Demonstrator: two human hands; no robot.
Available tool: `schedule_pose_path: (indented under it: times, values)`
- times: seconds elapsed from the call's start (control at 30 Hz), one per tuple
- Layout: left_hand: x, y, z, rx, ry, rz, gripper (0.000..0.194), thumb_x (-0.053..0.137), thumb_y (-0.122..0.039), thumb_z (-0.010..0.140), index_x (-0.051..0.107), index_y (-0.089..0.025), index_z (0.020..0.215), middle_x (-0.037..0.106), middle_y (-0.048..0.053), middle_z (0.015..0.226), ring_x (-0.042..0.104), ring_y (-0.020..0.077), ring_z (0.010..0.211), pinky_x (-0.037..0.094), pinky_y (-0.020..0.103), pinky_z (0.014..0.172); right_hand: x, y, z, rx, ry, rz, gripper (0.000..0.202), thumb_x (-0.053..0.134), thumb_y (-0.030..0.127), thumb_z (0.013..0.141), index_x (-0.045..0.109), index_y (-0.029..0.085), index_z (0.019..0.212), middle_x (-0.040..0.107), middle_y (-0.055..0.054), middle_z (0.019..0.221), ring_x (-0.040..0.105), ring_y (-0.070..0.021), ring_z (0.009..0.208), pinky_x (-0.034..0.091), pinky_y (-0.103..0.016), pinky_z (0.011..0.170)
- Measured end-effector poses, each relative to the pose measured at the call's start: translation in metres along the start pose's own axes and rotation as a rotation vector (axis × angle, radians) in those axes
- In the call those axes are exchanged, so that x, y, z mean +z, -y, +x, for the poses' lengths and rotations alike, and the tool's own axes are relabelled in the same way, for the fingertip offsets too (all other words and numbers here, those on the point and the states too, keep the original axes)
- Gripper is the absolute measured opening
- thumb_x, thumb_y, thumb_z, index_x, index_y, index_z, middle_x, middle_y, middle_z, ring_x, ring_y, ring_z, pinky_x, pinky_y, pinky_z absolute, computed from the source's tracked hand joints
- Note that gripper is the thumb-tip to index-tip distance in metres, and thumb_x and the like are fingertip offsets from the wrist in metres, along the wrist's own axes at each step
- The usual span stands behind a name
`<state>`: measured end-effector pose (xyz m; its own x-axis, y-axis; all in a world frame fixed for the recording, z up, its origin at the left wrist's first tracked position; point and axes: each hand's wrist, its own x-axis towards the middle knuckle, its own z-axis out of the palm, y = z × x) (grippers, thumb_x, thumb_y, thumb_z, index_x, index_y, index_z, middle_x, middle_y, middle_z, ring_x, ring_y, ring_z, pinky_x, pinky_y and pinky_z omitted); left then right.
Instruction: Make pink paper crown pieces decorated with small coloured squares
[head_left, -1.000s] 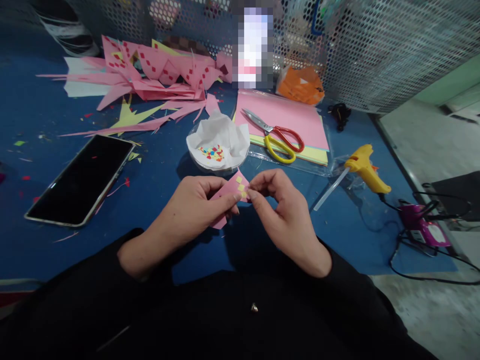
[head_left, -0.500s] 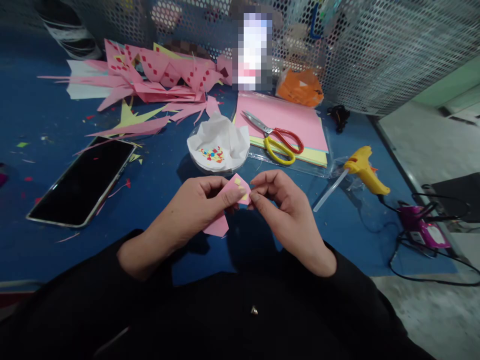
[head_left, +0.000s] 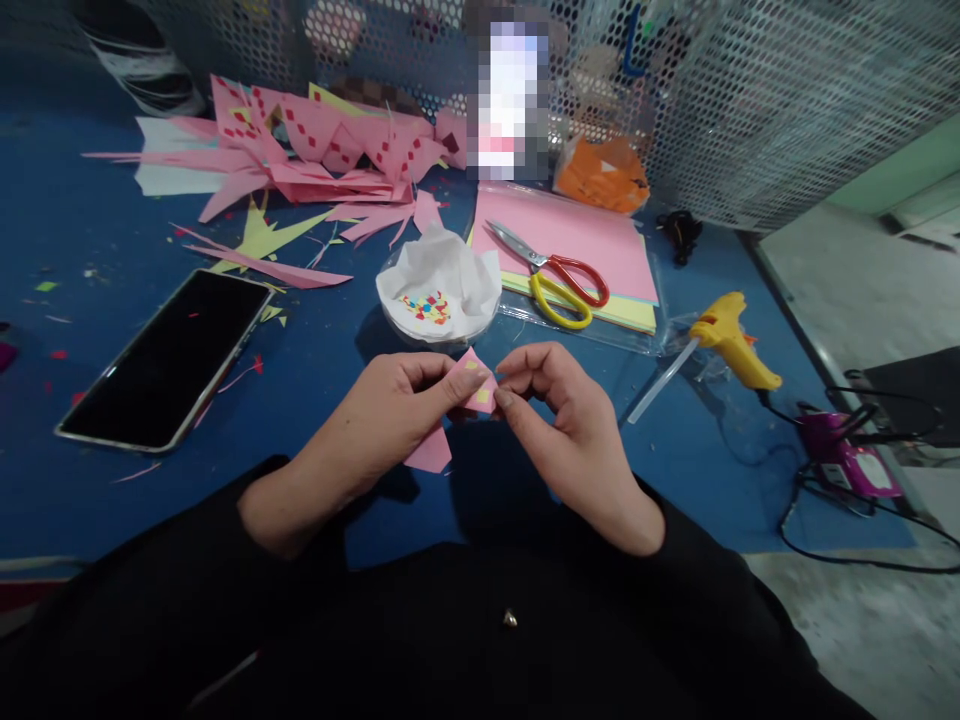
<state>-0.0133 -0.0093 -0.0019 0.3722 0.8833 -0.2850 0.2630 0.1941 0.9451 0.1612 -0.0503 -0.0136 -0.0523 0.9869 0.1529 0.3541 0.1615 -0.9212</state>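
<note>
My left hand (head_left: 401,400) pinches a folded piece of pink paper (head_left: 431,450) between thumb and fingers. Small yellow paper squares (head_left: 482,396) show on its upper end, partly under my thumb. At that end's right corner, the thumb and fingertips of my right hand (head_left: 566,430) close on the edge; its other fingers are curled. Just beyond my hands stands a bowl lined with white paper (head_left: 476,275), with tiny red, yellow and blue paper bits (head_left: 427,307) inside.
Scissors (head_left: 559,275) lie on a stack of coloured paper (head_left: 592,225). A yellow glue gun (head_left: 727,335) rests at right, near a purple power strip (head_left: 847,455). On the left are a phone (head_left: 169,360) and pink paper cutouts (head_left: 330,185). A perforated metal panel (head_left: 750,90) stands behind.
The pink paper has tilted slightly in my fingers, so its yellow squares show more fully. Beyond the phone, a loose pink strip has swung, its right end now nearer to me.
</note>
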Motion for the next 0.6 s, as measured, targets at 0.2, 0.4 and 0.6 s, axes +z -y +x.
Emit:
schedule_pose_path:
  times: [0.2, 0.4, 0.6]
  values:
    - [-0.001, 0.0015, 0.0013, -0.008, -0.015, 0.055, 0.03, 0.072, -0.046, 0.079, 0.073, -0.017, 0.072, 0.061, -0.001, 0.064, 0.043, 0.0089, 0.052, 0.028, 0.021, 0.045, 0.0007, -0.0013, 0.0006, -0.01, 0.028, -0.01, 0.017, 0.057, 0.012, 0.089, 0.056, 0.022, 0.103, 0.066, 0.004, 0.079, 0.064, -0.013, 0.074, 0.048, -0.03, 0.07]
    - [-0.0006, 0.0001, -0.0001, 0.011, 0.017, -0.021, 0.036, 0.063, -0.051, 0.088, 0.075, -0.019, 0.077, 0.067, 0.001, 0.07, 0.05, 0.0108, 0.058, 0.036, 0.021, 0.051, -0.0001, 0.0005, -0.0007, 0.001, -0.005, 0.0, 0.015, 0.057, 0.014, 0.09, 0.056, 0.022, 0.102, 0.064, 0.004, 0.08, 0.064, -0.0131, 0.073, 0.049, -0.031, 0.071]
    - [-0.0018, -0.0005, -0.0008, -0.032, 0.005, 0.014, 0.028, 0.075, -0.045, 0.079, 0.072, -0.018, 0.075, 0.061, -0.003, 0.063, 0.049, 0.0095, 0.054, 0.034, 0.02, 0.048, 0.0002, 0.002, -0.0003, 0.007, -0.023, -0.003, 0.016, 0.058, 0.014, 0.089, 0.056, 0.022, 0.102, 0.064, 0.004, 0.079, 0.064, -0.0129, 0.074, 0.05, -0.03, 0.072]
